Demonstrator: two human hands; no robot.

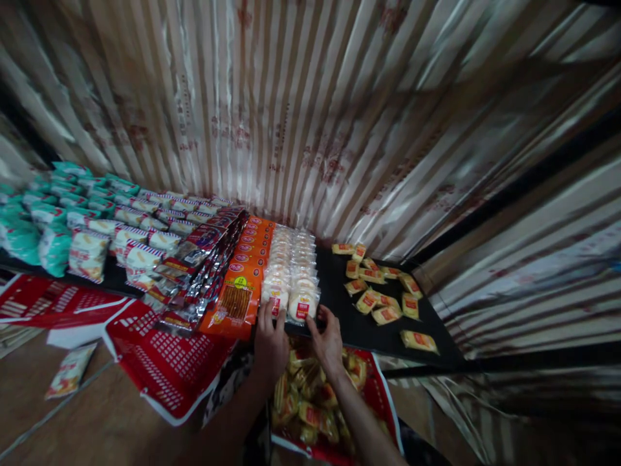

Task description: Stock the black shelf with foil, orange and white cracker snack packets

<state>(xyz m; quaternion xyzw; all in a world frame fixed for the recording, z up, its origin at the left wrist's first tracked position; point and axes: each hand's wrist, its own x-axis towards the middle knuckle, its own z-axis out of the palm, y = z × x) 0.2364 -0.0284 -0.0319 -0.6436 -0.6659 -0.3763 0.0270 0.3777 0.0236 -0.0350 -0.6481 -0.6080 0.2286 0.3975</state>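
Note:
Two rows of round white crackers in clear packets stand side by side on the black shelf. My left hand (272, 341) touches the lower edge of the front left cracker packet (275, 296), its fingers stretched out. At the front right cracker packet (303, 307), my right hand (328, 338) has its thumb by the lower corner and its fingers at the side, apart from each other. Both hands look open, with the packets resting on the shelf. Left of the crackers lies a row of orange snack bags (237, 285).
The black shelf (334, 291) carries scattered yellow packets (387, 314) at right. Dark red bags (194, 265), white bags (138, 259) and green bags (53, 246) fill the left. Below are red baskets (165, 356), one holding yellow packets. A striped curtain (291, 116) hangs behind.

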